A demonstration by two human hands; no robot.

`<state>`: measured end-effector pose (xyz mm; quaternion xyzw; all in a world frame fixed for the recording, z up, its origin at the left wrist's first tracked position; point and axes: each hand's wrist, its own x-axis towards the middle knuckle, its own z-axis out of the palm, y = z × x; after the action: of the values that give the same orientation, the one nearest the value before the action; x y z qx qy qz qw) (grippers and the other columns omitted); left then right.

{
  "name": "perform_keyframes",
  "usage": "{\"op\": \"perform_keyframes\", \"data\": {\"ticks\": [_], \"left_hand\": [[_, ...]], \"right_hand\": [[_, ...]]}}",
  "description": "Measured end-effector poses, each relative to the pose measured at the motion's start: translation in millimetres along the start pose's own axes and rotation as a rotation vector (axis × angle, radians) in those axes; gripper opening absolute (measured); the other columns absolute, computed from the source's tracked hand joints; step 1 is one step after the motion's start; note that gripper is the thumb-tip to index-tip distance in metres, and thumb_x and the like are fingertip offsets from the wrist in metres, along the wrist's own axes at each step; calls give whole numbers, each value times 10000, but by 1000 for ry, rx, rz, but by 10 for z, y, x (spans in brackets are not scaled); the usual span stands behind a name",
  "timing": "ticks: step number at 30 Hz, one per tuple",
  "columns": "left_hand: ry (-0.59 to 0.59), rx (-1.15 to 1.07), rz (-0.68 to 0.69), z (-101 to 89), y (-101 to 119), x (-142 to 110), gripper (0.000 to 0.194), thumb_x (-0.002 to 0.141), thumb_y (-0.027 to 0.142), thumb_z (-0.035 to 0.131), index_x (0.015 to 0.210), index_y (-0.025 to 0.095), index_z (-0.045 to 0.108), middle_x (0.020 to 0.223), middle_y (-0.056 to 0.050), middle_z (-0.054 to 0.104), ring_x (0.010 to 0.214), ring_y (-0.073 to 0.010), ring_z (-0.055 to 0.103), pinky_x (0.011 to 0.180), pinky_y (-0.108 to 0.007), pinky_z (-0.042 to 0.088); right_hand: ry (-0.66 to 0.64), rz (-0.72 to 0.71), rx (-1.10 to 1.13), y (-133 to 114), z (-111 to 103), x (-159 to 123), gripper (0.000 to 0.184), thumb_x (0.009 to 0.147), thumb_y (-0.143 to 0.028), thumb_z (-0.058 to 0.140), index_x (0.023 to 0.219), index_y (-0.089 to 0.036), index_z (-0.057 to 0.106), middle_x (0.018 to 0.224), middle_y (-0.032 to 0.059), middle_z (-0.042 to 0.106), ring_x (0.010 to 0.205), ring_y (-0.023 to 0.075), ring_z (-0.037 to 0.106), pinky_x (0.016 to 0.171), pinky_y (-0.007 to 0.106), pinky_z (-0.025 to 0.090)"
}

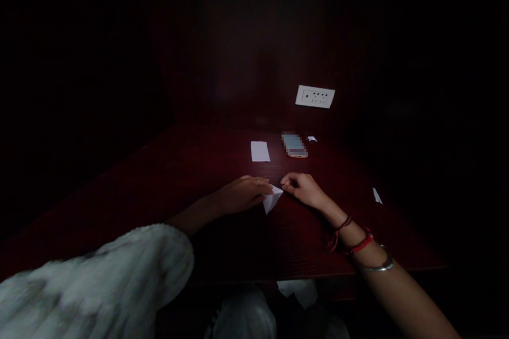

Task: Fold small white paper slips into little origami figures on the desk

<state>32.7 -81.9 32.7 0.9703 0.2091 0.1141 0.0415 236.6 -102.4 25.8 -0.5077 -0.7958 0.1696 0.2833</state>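
A small folded white paper (271, 200) with a pointed lower tip lies on the dark red table (207, 169). My left hand (243, 193) rests on its left side, fingers curled down and pressing it; a ring shows on one finger. My right hand (303, 188) pinches the paper's right corner with closed fingers. Red cords and a metal bangle circle my right wrist. My left arm wears a white sleeve.
A white paper rectangle (260, 151) lies farther back, with a phone (295, 145) to its right and a tiny paper scrap (312, 139) beyond. Another paper strip (377, 195) lies at the right. A white wall socket (315, 96) sits on the dark back panel.
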Motion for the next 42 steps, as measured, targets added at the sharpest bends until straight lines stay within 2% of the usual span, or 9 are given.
{"op": "perform_keyframes", "data": {"ticks": [7, 11, 15, 20, 23, 27, 33, 38, 42], "left_hand": [[44, 158, -52, 57, -23, -12, 214, 836, 209, 343, 911, 188, 542, 939, -37, 528, 869, -146, 493, 797, -286, 327], [86, 69, -112, 104, -32, 6, 180, 803, 197, 408, 943, 190, 520, 865, -17, 533, 805, -141, 496, 770, -274, 342], [177, -130, -196, 134, -30, 21, 256, 750, 184, 480, 1005, 206, 464, 884, -2, 491, 773, -122, 489, 708, -234, 373], [273, -263, -304, 160, -35, 38, 285, 718, 191, 500, 997, 216, 444, 906, 6, 434, 690, -97, 489, 666, -231, 391], [270, -254, -343, 165, -41, 47, 283, 710, 213, 508, 985, 211, 441, 874, 6, 438, 656, -100, 482, 644, -240, 391], [237, -197, -358, 145, -10, 44, 264, 712, 226, 513, 960, 216, 423, 868, 10, 470, 735, -135, 478, 666, -268, 375], [229, -31, -305, 141, 29, 14, 245, 720, 221, 523, 952, 249, 451, 970, 13, 474, 905, -181, 438, 778, -333, 313], [246, -110, -318, 164, -23, 20, 235, 696, 221, 559, 920, 233, 493, 923, 18, 516, 879, -163, 464, 773, -302, 335], [300, -216, -361, 129, -22, 42, 258, 664, 254, 594, 905, 222, 510, 907, 19, 540, 841, -149, 491, 746, -279, 362]], "right_hand": [[80, -180, -31, -105, -61, -40, 250, 704, -259, 535, 933, -159, 534, 785, 26, 550, 697, 108, 493, 654, 226, 381], [123, -118, -109, -5, 14, -37, 315, 679, -146, 542, 991, -164, 500, 813, 34, 527, 714, 118, 478, 676, 249, 382], [164, -67, -149, 28, 67, -25, 440, 634, -109, 565, 1052, -168, 439, 841, 37, 515, 707, 121, 467, 659, 249, 381], [167, 12, -197, -20, 93, -12, 302, 633, -121, 562, 916, -174, 470, 784, 19, 520, 648, 109, 467, 607, 229, 360], [140, 54, -209, -43, 80, -24, 210, 652, -153, 556, 852, -168, 491, 725, 15, 530, 607, 106, 470, 575, 219, 350], [61, 46, -224, -80, 26, -68, 94, 679, -206, 549, 764, -168, 563, 737, 40, 555, 686, 133, 500, 644, 239, 362], [-21, -5, -197, -87, 16, -101, 280, 684, -228, 551, 957, -170, 579, 878, 76, 528, 807, 152, 493, 744, 263, 367], [-1, 2, -140, -78, 55, -86, 373, 678, -263, 555, 1034, -156, 537, 840, 62, 531, 733, 133, 489, 715, 268, 382], [16, 54, 63, -53, 77, -72, 401, 683, -244, 545, 1074, -171, 495, 774, 19, 561, 645, 97, 494, 641, 235, 397]]}}
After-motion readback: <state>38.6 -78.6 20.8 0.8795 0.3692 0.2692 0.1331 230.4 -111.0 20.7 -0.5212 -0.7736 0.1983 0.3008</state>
